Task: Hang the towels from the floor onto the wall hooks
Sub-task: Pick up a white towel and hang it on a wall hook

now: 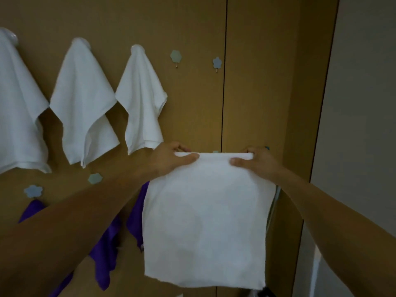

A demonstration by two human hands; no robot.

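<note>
I hold a white towel [205, 217] spread flat in front of the wooden wall, its top edge pinched at both corners. My left hand [171, 157] grips the left corner and my right hand [257, 160] grips the right corner. Three white towels hang from hooks on the upper row: one at the far left [17, 108], one in the middle [83, 103], one to its right [141, 99]. Two bare flower-shaped hooks [176, 56] [217, 62] sit right of them. Purple towels [107, 243] hang on the lower row, partly hidden by my left arm and the towel.
Two more flower hooks [95, 178] [33, 191] are on the lower row at left. A vertical seam [224, 82] splits the wooden panels. A grey wall [360, 125] stands at the right.
</note>
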